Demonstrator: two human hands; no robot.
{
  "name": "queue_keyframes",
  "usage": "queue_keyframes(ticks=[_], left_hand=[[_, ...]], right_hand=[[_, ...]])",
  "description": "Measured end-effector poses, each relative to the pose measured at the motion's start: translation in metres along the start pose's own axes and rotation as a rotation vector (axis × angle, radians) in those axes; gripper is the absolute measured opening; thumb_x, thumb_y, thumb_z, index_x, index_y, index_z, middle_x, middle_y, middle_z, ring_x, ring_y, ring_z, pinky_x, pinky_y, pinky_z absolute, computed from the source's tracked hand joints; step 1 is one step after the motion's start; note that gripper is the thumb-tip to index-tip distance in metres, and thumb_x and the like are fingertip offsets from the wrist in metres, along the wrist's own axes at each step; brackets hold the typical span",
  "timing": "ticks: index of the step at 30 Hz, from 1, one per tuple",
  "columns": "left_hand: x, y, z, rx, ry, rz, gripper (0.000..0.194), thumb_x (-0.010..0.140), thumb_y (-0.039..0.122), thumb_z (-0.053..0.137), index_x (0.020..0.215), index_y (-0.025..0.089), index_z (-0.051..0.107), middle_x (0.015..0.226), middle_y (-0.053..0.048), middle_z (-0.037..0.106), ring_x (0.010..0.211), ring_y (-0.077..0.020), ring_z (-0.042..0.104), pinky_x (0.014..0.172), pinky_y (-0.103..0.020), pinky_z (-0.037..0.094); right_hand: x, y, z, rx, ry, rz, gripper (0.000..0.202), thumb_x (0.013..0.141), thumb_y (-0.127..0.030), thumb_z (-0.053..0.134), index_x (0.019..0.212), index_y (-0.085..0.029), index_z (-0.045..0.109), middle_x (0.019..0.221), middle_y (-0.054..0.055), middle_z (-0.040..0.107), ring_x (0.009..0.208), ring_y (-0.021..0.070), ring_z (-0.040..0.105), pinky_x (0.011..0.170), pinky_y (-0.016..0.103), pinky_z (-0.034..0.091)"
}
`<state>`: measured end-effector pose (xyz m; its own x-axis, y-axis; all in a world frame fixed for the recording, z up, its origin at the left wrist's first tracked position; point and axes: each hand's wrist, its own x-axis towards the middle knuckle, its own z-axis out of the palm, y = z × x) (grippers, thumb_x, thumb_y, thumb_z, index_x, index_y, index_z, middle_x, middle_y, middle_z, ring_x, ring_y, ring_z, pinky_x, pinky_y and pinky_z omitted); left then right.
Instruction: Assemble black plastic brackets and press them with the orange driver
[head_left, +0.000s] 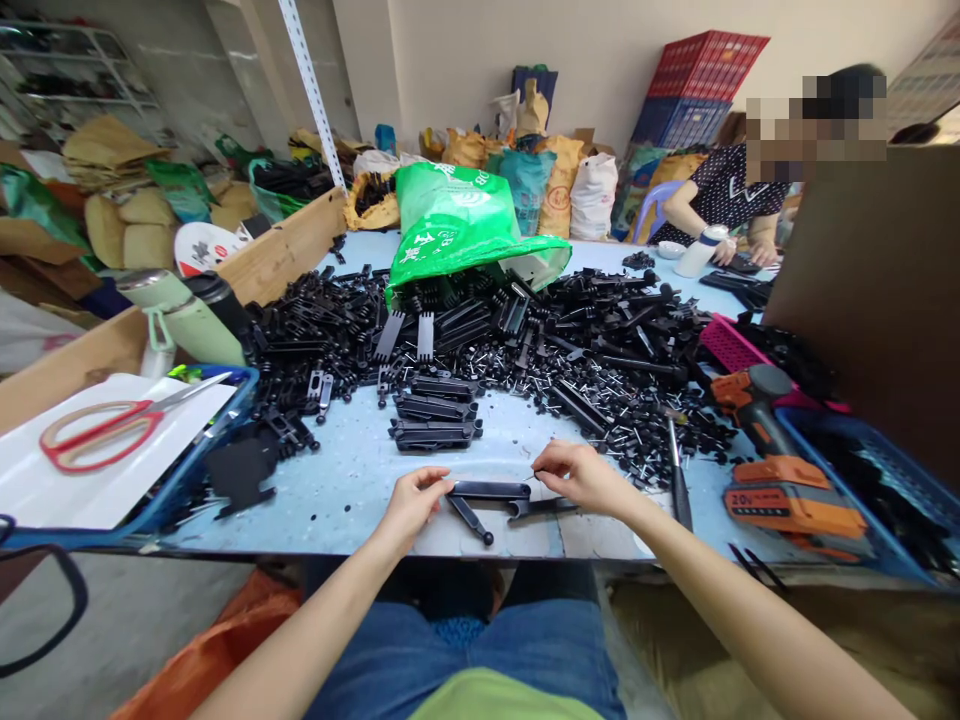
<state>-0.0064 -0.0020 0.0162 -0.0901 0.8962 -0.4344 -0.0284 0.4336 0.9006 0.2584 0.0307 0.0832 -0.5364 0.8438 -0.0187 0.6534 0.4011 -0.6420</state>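
My left hand (418, 502) is closed, thumb and fingers pinching the left end of a jointed black plastic arm (491, 490) at the table's front. One link of it slants down to a ball-shaped end. My right hand (589, 480) is pinched at the arm's right end around a small dark-headed pin (535, 476), its thin shaft pointing left. Under the right hand lies another black plastic piece (544, 508), close to the arm. Just beyond, several similar folded black arms (435, 432) are stacked in a row.
Piles of black parts (322, 330) and loose pins (622, 420) spread behind, under a green bag (457, 220). At right are a hammer (679, 480), a cordless drill (787, 470) and a blue basket (862, 430). Scissors (112, 435) lie left. A co-worker (731, 190) sits across.
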Motion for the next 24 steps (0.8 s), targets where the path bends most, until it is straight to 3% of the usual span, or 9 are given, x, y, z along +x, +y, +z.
queue_keyframes(ticks=[4, 7, 9, 12, 14, 16, 19, 21, 24], left_hand=[[0.0, -0.003, 0.001, 0.046, -0.007, 0.051, 0.044, 0.059, 0.041, 0.069, 0.092, 0.014, 0.062, 0.068, 0.002, 0.055, 0.041, -0.0043, 0.04, 0.037, -0.018, 0.024], [-0.002, -0.004, -0.001, 0.12, 0.028, 0.125, 0.039, 0.062, 0.039, 0.068, 0.092, 0.015, 0.062, 0.08, -0.002, 0.059, 0.049, -0.0075, 0.045, 0.046, -0.022, 0.035], [-0.006, -0.004, 0.001, 0.28, 0.083, 0.302, 0.034, 0.067, 0.037, 0.065, 0.095, 0.017, 0.061, 0.095, -0.006, 0.06, 0.068, -0.0144, 0.054, 0.062, -0.028, 0.044], [-0.015, -0.001, 0.009, 0.723, 0.084, 0.751, 0.03, 0.081, 0.033, 0.052, 0.108, 0.02, 0.057, 0.112, -0.009, 0.057, 0.102, -0.0246, 0.051, 0.088, -0.039, 0.039], [-0.018, 0.002, 0.017, 1.01, -0.066, 0.986, 0.034, 0.086, 0.03, 0.047, 0.117, 0.018, 0.052, 0.118, -0.011, 0.055, 0.113, -0.0271, 0.046, 0.094, -0.042, 0.034], [-0.017, 0.005, 0.028, 1.229, -0.241, 1.111, 0.042, 0.087, 0.032, 0.047, 0.125, 0.014, 0.045, 0.121, -0.014, 0.053, 0.112, -0.0275, 0.046, 0.093, -0.041, 0.034], [-0.008, 0.006, 0.044, 1.443, -0.305, 1.13, 0.052, 0.088, 0.038, 0.045, 0.13, 0.008, 0.038, 0.113, -0.015, 0.057, 0.099, -0.0261, 0.053, 0.08, -0.037, 0.039], [0.0, 0.005, 0.052, 1.515, -0.25, 1.093, 0.056, 0.089, 0.044, 0.041, 0.129, 0.006, 0.038, 0.106, -0.015, 0.059, 0.09, -0.025, 0.054, 0.073, -0.035, 0.038], [0.009, 0.005, 0.055, 1.542, -0.234, 1.125, 0.064, 0.086, 0.052, 0.041, 0.128, 0.004, 0.039, 0.104, -0.015, 0.059, 0.088, -0.0252, 0.053, 0.072, -0.035, 0.037]], right_hand=[[0.002, -0.008, -0.002, -0.125, -0.112, -0.034, 0.014, 0.079, -0.017, 0.053, 0.082, -0.016, 0.067, 0.079, 0.005, 0.061, 0.07, 0.0139, 0.058, 0.066, 0.024, 0.044], [0.005, -0.018, 0.001, -0.245, -0.199, -0.103, 0.016, 0.079, -0.013, 0.051, 0.082, -0.016, 0.066, 0.081, 0.006, 0.06, 0.07, 0.0137, 0.057, 0.066, 0.024, 0.042], [0.007, -0.022, 0.007, -0.339, -0.231, -0.124, 0.017, 0.08, -0.011, 0.049, 0.08, -0.016, 0.065, 0.083, 0.006, 0.06, 0.069, 0.0135, 0.057, 0.065, 0.023, 0.041], [0.004, -0.016, 0.022, -0.44, -0.216, -0.107, 0.016, 0.084, -0.012, 0.047, 0.08, -0.016, 0.063, 0.082, 0.006, 0.06, 0.07, 0.0147, 0.058, 0.064, 0.024, 0.041], [-0.004, -0.004, 0.033, -0.428, -0.148, -0.127, 0.018, 0.089, -0.017, 0.043, 0.089, -0.017, 0.061, 0.084, 0.006, 0.06, 0.075, 0.015, 0.059, 0.066, 0.024, 0.042], [-0.017, 0.014, 0.041, -0.415, -0.027, -0.191, 0.022, 0.092, -0.027, 0.04, 0.103, -0.018, 0.058, 0.094, 0.007, 0.061, 0.085, 0.0159, 0.058, 0.073, 0.025, 0.043], [-0.034, 0.042, 0.047, -0.544, 0.148, -0.201, 0.041, 0.086, -0.05, 0.046, 0.106, -0.015, 0.056, 0.097, 0.011, 0.061, 0.088, 0.021, 0.056, 0.074, 0.03, 0.042], [-0.039, 0.058, 0.05, -0.661, 0.198, -0.145, 0.047, 0.081, -0.06, 0.047, 0.087, -0.015, 0.06, 0.082, 0.01, 0.061, 0.076, 0.0213, 0.056, 0.066, 0.031, 0.041], [-0.036, 0.074, 0.053, -0.745, 0.22, -0.142, 0.049, 0.081, -0.062, 0.045, 0.067, -0.016, 0.057, 0.066, 0.006, 0.056, 0.064, 0.018, 0.053, 0.059, 0.028, 0.037]])
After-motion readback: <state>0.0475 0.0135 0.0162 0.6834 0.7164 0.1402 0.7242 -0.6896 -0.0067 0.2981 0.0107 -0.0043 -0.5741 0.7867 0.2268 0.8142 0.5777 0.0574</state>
